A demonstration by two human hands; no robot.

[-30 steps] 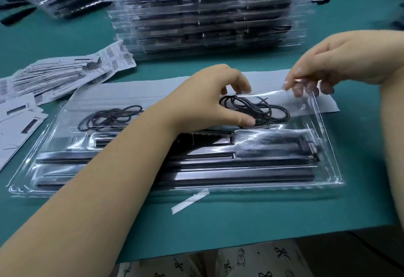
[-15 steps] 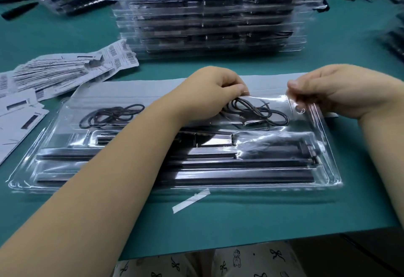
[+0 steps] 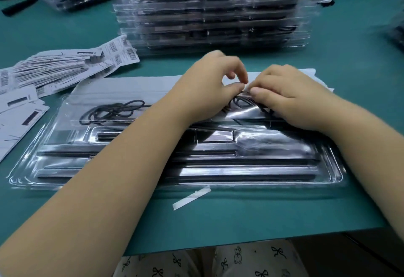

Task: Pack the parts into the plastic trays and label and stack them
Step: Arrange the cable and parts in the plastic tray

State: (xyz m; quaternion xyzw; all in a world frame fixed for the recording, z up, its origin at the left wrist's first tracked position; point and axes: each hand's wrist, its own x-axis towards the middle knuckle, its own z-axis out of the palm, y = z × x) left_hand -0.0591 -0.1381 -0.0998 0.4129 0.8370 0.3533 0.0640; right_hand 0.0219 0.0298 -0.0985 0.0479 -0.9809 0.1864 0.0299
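Head view
Tray: clear plastic tray point(image 3: 43, 167) lay flat across the middle of the frame on the green table point(image 3: 240, 222), long black parts point(image 3: 251, 177) seated in its lower channels.
Left coil: black cord coil point(image 3: 111, 113) sat in the tray's upper-left compartment, apart from both hands.
Right coil: second black cord coil point(image 3: 239, 102) lay in the upper-right compartment, partly hidden under the fingers.
Left hand: left hand point(image 3: 209, 89) reached in from lower left, thumb and forefinger pinched on a thin end of the right coil, other fingers curled.
Right hand: right hand point(image 3: 290, 95) met it at centre frame, thumb and fingers pinched on the same cord, fingertips nearly touching the left's.
Backing card: grey card point(image 3: 131, 89) lay under the tray's far edge.
Stack: filled trays point(image 3: 209, 14) stood piled at upper centre.
Labels: barcode labels point(image 3: 65, 67) fanned at upper left.
Strip: white paper strip point(image 3: 192, 197) lay just below the tray's near rim.
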